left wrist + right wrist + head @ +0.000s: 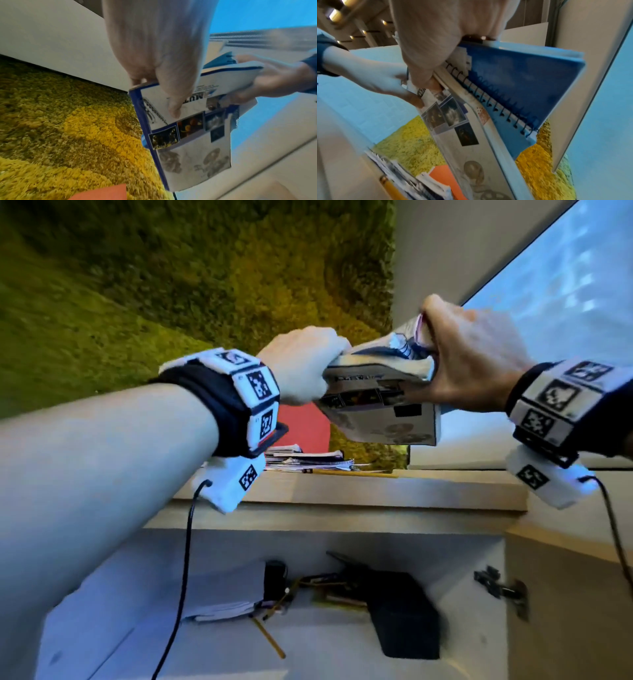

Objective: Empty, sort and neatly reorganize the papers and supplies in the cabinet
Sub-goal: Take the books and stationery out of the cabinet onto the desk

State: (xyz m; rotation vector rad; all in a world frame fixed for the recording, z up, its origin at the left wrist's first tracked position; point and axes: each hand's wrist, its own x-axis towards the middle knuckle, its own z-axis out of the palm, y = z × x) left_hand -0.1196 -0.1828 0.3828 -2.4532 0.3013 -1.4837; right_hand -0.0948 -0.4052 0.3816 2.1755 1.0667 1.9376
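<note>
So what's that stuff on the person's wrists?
Each wrist has a black strap carrying white blocks printed with black square codes. A white box hangs below each, with a thin black cable trailing down. The left arm is bare; the right arm has a dark sleeve.

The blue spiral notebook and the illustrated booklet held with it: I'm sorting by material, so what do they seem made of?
The blue spiral notebook seems to have a smooth, faintly translucent plastic cover, paper pages and a dark coil, probably coated wire. The illustrated booklet looks like thin printed paper or card: it bends in the right hand and left hand. Gloss is unclear.
</note>
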